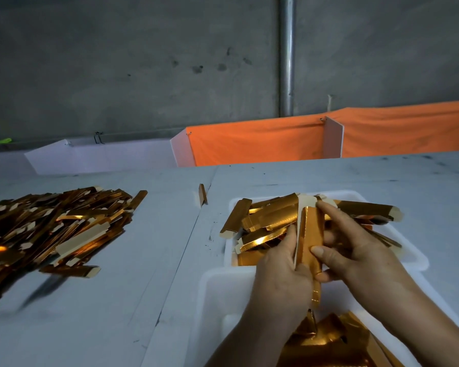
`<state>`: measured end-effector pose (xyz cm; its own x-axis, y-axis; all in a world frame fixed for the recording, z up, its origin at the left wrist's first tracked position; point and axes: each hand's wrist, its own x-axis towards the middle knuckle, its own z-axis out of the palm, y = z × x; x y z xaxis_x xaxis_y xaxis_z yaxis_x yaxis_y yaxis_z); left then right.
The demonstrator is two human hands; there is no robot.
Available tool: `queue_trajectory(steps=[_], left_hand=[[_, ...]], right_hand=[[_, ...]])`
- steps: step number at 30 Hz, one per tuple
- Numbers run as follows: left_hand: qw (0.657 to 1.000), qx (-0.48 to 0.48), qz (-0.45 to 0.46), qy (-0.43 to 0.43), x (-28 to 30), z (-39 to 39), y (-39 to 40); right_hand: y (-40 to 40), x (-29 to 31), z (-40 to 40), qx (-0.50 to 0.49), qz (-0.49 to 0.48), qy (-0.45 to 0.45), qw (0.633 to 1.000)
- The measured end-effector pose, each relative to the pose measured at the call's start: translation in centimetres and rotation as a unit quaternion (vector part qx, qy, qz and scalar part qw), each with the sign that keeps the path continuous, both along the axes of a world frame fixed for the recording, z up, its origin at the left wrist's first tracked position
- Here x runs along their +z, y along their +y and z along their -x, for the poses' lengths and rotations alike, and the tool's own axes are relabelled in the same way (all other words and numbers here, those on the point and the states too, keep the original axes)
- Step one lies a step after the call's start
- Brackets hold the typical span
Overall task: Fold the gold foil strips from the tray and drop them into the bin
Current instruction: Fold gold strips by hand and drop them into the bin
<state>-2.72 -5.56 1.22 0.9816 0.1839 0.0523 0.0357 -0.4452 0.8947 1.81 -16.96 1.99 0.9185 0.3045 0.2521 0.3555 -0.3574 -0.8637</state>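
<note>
Head view: one frame, looking forward and down at a work surface.
Wall: grey concrete wall (pixel 143 62) fills the top, metal pipe (pixel 286 54) running down it right of centre.
Table: pale grey table (pixel 157 247), scuffed, seams running toward the camera.
Dividers: orange cloth (pixel 255 141) stretched behind the table's far edge, white panel (pixel 101 154) to its left.
Loose pile: big heap of gold strips (pixel 45 229) on the table at left, well apart from the hands, partly motion-blurred at the near edge.
Far tray: white tray (pixel 419 260) right of centre, holding jumbled folded gold pieces (pixel 265 221), some hanging over its left rim.
Near tray: second white tray (pixel 217 287) just below the far one, with flat gold foil sheets (pixel 329 343) in it at the bottom edge.
Left hand: left hand (pixel 278 276) grips the held strip's left edge, fingers curled round it.
Right hand: right hand (pixel 355 250), thumb pressed on the strip's face, index finger stretched to its far end, other fingers curled behind it.
Held strip: gold foil strip (pixel 312 234) held lengthwise between both hands over the trays, cream underside showing along its left edge.
Stray piece: single gold strip (pixel 202 194) on the table beyond the far tray's left corner.
Bin: cannot tell which item it is.
</note>
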Motion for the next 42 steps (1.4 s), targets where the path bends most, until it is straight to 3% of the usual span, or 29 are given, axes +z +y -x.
queue_trajectory(steps=[9,17,24,29,33,39,42], left_hand=[[1.0,-0.011,0.014,-0.011,0.1,0.1,-0.5],[1.0,-0.017,0.001,-0.005,-0.1,0.0,-0.7],[1.0,-0.017,-0.019,-0.01,-0.2,0.1,-0.8],[0.999,-0.017,-0.022,-0.023,-0.2,0.1,-0.4],[0.999,-0.027,-0.026,-0.022,-0.3,0.2,-0.6],[0.998,-0.065,-0.01,-0.016,-0.6,0.0,-0.5],[0.994,-0.068,0.068,0.044,-0.4,-0.1,-0.3]], right_hand=[[-0.7,0.3,-0.4,-0.01,-0.01,-0.035,0.999],[-1.6,0.2,-1.4,0.015,-0.138,0.047,0.989],[-2.0,0.1,-2.0,-0.024,-0.146,0.057,0.987],[-2.0,0.3,-1.7,0.026,-0.18,0.088,0.979],[-2.0,0.3,-1.7,0.052,-0.115,0.077,0.989],[-1.5,-0.5,-1.8,-0.016,-0.074,0.016,0.997],[-1.4,-0.9,-2.0,-0.044,-0.051,-0.002,0.998]])
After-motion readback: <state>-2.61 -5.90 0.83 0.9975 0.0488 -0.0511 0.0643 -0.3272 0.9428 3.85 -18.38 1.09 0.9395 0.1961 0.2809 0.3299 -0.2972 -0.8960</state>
